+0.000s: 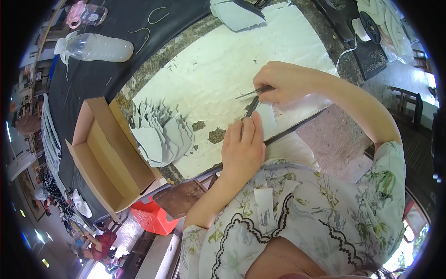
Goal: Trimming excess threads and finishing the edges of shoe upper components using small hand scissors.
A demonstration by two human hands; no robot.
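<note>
My right hand [283, 81] grips a thin metal tool [253, 92] like tweezers or small scissors, its tip pointing left over the white sheet [223, 60] covering the table. My left hand [241, 149] lies flat with fingers together, pressing a small pale grey fabric piece [266, 118] at the table's near edge. A dark narrow strip [251, 107] runs between the two hands. Left of the hands lies a fanned stack of grey cut pieces [162, 132].
An open cardboard box [109, 153] stands at the left on a black cloth [93, 79]. A clear plastic bottle [100, 48] lies farther back. More grey pieces [237, 16] and a tape spool [367, 28] sit at the far side. A red stool [153, 216] is below.
</note>
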